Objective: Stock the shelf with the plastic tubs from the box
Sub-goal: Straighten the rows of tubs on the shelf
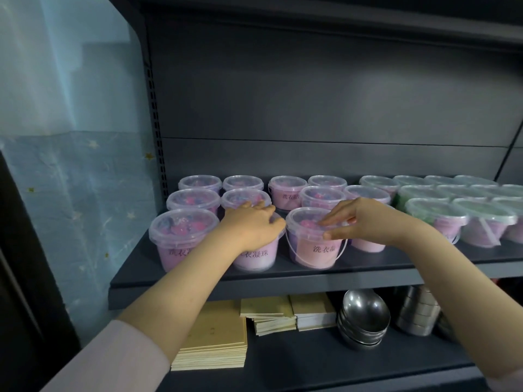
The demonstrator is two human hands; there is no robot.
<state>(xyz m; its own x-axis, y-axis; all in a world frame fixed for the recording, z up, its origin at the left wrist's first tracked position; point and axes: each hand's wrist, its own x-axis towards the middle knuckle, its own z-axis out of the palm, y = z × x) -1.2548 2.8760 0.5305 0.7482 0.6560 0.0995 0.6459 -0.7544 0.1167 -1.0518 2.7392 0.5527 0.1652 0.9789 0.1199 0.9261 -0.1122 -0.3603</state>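
I look through the head camera at the shelf [198, 274], which carries 3 rows of pink tubs [288, 190]. Just left of my left grip stands the corner tub [182, 239], and nothing touches it. My left grip [250, 226] lies from above on the covered tub [254, 257]. The palm hides the lid and the fingers bend over its far rim, so I read this as grasping the tub, though the fingertips are partly hidden.

Between the 2 grips there is only a narrow gap. Just left of my right grip stands the handled tub [311, 250], near the front edge of the shelf. My right grip [366, 217] reaches it from the right side. The forefinger rests on the lid and the thumb sits against the rim below it, which makes a light pinch on the lid's edge.

Further right of this grip are the green-lidded tubs [435, 219], well apart from my work. Below both grips, on the lower shelf [311, 360], lie paper stacks [215, 335] and steel bowls [363, 318].

I judge that the step in hand is setting these 2 tubs into the front row and making them straight. The box is not in view. The next move calls for releasing both grips gently, so that no tub tips over the front edge. After that I should go back to the box for more tubs.
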